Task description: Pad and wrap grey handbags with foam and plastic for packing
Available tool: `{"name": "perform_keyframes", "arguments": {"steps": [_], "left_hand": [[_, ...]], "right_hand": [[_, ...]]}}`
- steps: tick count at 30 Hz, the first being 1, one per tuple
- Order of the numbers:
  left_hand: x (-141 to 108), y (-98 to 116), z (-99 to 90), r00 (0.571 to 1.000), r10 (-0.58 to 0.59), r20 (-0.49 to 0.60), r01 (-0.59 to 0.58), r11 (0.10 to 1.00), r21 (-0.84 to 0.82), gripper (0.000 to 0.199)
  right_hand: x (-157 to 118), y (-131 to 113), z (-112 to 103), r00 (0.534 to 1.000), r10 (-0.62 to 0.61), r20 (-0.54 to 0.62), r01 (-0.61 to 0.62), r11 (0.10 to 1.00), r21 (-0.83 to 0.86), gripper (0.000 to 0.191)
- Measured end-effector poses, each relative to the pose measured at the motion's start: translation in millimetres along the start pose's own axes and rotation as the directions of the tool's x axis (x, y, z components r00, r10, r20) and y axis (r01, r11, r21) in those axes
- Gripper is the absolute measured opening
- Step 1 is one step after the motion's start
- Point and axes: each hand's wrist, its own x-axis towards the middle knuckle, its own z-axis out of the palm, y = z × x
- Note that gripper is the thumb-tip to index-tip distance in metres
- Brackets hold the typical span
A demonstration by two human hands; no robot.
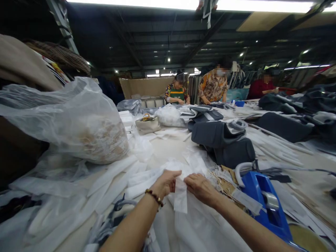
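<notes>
Near the front middle of the table, my left hand [168, 181], with a beaded bracelet on its wrist, pinches one edge of a white strip [180, 199] of thin, sheet-like material. The strip hangs down between my two hands. Facing it from the other side, my right hand [200, 187] has its fingers closed on the white material near the strip's upper edge. Whether the strip is fabric or plastic I cannot tell. More white, translucent sheets lie beneath and around both hands.
A blue tape dispenser [265, 203] stands right of my right arm. Dark grey padded pieces [223, 140] are stacked beyond it. A large clear plastic bag [97, 129] bulges at left, and a beige pouch [147, 125] lies farther back. Several people work across the table.
</notes>
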Motion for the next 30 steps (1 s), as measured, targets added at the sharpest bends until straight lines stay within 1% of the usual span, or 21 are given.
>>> {"name": "perform_keyframes", "arguments": {"steps": [2, 4, 6, 7, 8, 11, 12, 14, 16, 18, 20, 21, 23, 24, 25, 26, 27, 28, 29, 30], "left_hand": [[10, 16, -10.9, 0.997, 0.015, -0.075, -0.022, 0.996, -0.09, 0.033], [15, 22, -20.9, 0.976, 0.036, -0.213, -0.068, 0.987, -0.143, 0.036], [15, 15, -27.6, 0.937, 0.017, -0.349, -0.073, 0.986, -0.149, 0.033], [13, 8, -29.2, 0.921, -0.008, -0.39, -0.049, 0.989, -0.137, 0.031], [10, -1, -29.5, 0.911, -0.038, -0.41, -0.012, 0.993, -0.12, 0.029], [-4, -29, -24.6, 0.917, -0.111, -0.384, 0.098, 0.994, -0.052, 0.025], [-7, -36, -22.0, 0.92, -0.12, -0.373, 0.118, 0.993, -0.029, 0.025], [-13, -45, -16.6, 0.925, -0.107, -0.365, 0.12, 0.993, 0.011, 0.026], [-15, -46, -12.1, 0.93, -0.067, -0.361, 0.089, 0.995, 0.043, 0.027], [-14, -43, -8.4, 0.935, -0.025, -0.354, 0.053, 0.996, 0.072, 0.026], [-14, -39, -4.7, 0.936, 0.011, -0.351, 0.025, 0.995, 0.098, 0.026], [-15, -37, -2.8, 0.935, 0.026, -0.353, 0.014, 0.994, 0.111, 0.026], [-17, -33, 1.2, 0.932, 0.062, -0.358, -0.011, 0.99, 0.143, 0.032], [-19, -31, 3.1, 0.93, 0.09, -0.355, -0.032, 0.986, 0.166, 0.039], [-21, -28, 4.9, 0.929, 0.125, -0.348, -0.059, 0.979, 0.195, 0.044], [-23, -26, 6.4, 0.927, 0.166, -0.335, -0.09, 0.969, 0.23, 0.045], [-25, -24, 7.7, 0.925, 0.208, -0.318, -0.123, 0.956, 0.268, 0.041], [-26, -21, 8.7, 0.922, 0.248, -0.298, -0.154, 0.939, 0.306, 0.037], [-27, -18, 9.4, 0.919, 0.279, -0.277, -0.177, 0.922, 0.343, 0.039], [-27, -15, 10.0, 0.918, 0.302, -0.259, -0.193, 0.907, 0.375, 0.047]], "right_hand": [[15, 6, 1, 0.99, 0.135, 0.031, -0.137, 0.989, 0.061, 0.016], [29, 15, 3, 0.964, 0.254, 0.074, -0.261, 0.959, 0.112, 0.019], [39, 25, 6, 0.938, 0.325, 0.119, -0.34, 0.928, 0.149, 0.022], [42, 28, 7, 0.928, 0.347, 0.134, -0.366, 0.916, 0.164, 0.024], [43, 31, 8, 0.922, 0.36, 0.143, -0.382, 0.907, 0.177, 0.025], [40, 32, 7, 0.922, 0.363, 0.136, -0.386, 0.898, 0.212, 0.021], [37, 30, 5, 0.926, 0.357, 0.121, -0.376, 0.9, 0.22, 0.018], [28, 22, -2, 0.941, 0.333, 0.064, -0.339, 0.914, 0.223, 0.012], [14, 10, -9, 0.959, 0.283, -0.008, -0.275, 0.94, 0.203, 0.033], [-3, -4, -10, 0.976, 0.209, -0.054, -0.197, 0.966, 0.169, 0.052], [-21, -17, -4, 0.993, 0.073, -0.095, -0.064, 0.994, 0.089, 0.059], [-29, -22, 2, 0.992, -0.003, -0.125, 0.007, 0.999, 0.033, 0.06], [-41, -29, 15, 0.974, -0.124, -0.188, 0.111, 0.991, -0.076, 0.062], [-45, -30, 21, 0.966, -0.143, -0.215, 0.123, 0.987, -0.102, 0.062], [-47, -29, 25, 0.963, -0.122, -0.239, 0.101, 0.99, -0.1, 0.061], [-48, -28, 29, 0.963, -0.083, -0.258, 0.063, 0.994, -0.084, 0.059], [-49, -26, 30, 0.961, -0.036, -0.273, 0.02, 0.998, -0.062, 0.055], [-48, -24, 30, 0.958, 0.015, -0.287, -0.028, 0.999, -0.041, 0.05], [-48, -21, 29, 0.952, 0.065, -0.3, -0.077, 0.997, -0.026, 0.043], [-47, -19, 27, 0.945, 0.11, -0.307, -0.12, 0.993, -0.015, 0.034]]}}
